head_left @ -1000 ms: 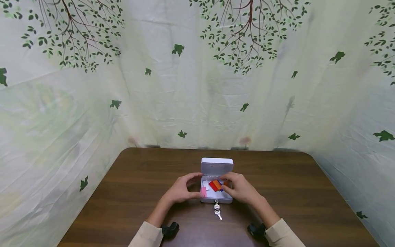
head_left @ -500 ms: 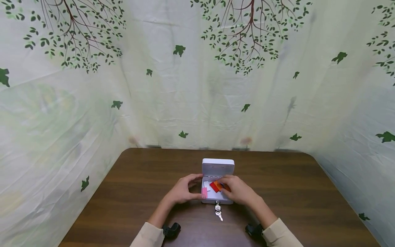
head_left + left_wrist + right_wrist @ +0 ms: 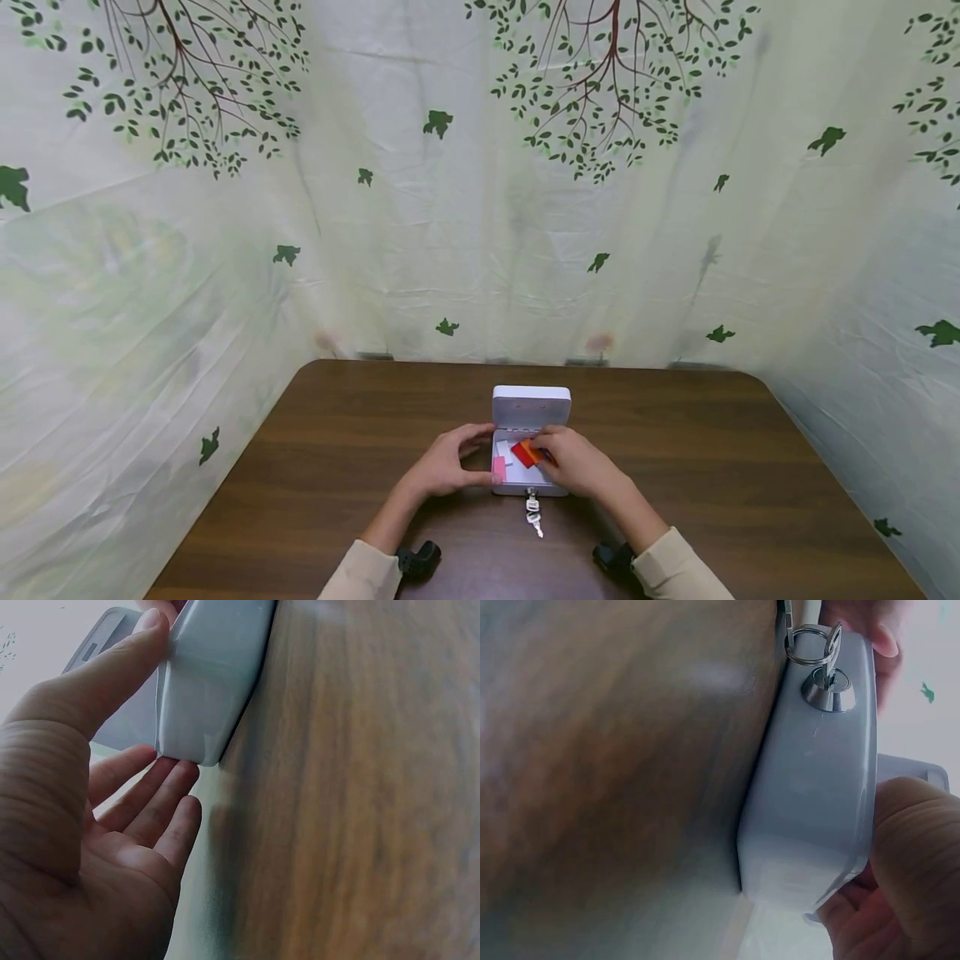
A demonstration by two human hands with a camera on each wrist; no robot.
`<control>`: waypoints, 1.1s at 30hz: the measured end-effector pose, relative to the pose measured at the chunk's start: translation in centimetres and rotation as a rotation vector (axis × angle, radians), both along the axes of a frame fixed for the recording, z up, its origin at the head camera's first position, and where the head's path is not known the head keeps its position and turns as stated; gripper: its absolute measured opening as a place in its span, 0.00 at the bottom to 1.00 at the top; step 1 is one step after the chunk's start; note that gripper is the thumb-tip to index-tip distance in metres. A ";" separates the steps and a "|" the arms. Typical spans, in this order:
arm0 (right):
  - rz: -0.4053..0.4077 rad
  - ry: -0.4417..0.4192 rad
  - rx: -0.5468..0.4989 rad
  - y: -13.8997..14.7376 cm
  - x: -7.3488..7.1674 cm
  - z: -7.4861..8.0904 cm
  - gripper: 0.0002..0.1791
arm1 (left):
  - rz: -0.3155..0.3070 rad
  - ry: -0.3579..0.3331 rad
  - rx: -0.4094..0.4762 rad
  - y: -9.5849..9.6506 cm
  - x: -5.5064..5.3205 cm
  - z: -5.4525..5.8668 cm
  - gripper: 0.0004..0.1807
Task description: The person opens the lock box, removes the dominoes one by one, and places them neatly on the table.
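A small white cash box (image 3: 531,490) with its lid (image 3: 531,408) raised stands on the table. My left hand (image 3: 442,461) grips its left side, thumb over the near rim and fingertips at the back corner, as the left wrist view shows. Inside lie a pink piece (image 3: 500,468) and some white pieces (image 3: 505,450). My right hand (image 3: 576,462) reaches in over the right wall and pinches small flat coloured pieces, red (image 3: 522,455) and orange (image 3: 533,451); its fingertips partly hide them. In the right wrist view the box wall hides what its fingers hold.
Keys on a ring (image 3: 533,512) hang from the lock (image 3: 829,690) at the box's front. The brown wooden table (image 3: 375,400) extends around the box. A pale curtain (image 3: 480,208) with printed leaves rises behind it. Black straps (image 3: 418,560) sit at both wrists.
My right hand has moved left and further over the box, and its thumb and fingers have closed on the coloured pieces. My left hand keeps its place on the box.
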State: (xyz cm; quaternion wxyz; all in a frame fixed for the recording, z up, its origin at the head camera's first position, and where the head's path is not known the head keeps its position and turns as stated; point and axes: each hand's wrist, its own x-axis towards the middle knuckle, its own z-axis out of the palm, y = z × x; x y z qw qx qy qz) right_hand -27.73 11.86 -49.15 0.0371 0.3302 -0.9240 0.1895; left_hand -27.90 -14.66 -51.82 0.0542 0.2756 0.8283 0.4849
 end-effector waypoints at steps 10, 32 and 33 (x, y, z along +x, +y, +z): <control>-0.003 -0.013 -0.012 -0.3 -0.1 0.0 0.13 | 0.003 -0.017 -0.002 -0.2 -0.1 -0.3 0.43; -0.005 -0.094 0.047 -0.2 -0.4 0.3 0.21 | -0.009 -0.070 0.008 -0.3 -0.3 -0.6 0.44; -0.005 -0.098 0.050 -0.2 -0.4 0.2 0.22 | -0.012 -0.074 0.007 -0.3 -0.2 -0.4 0.44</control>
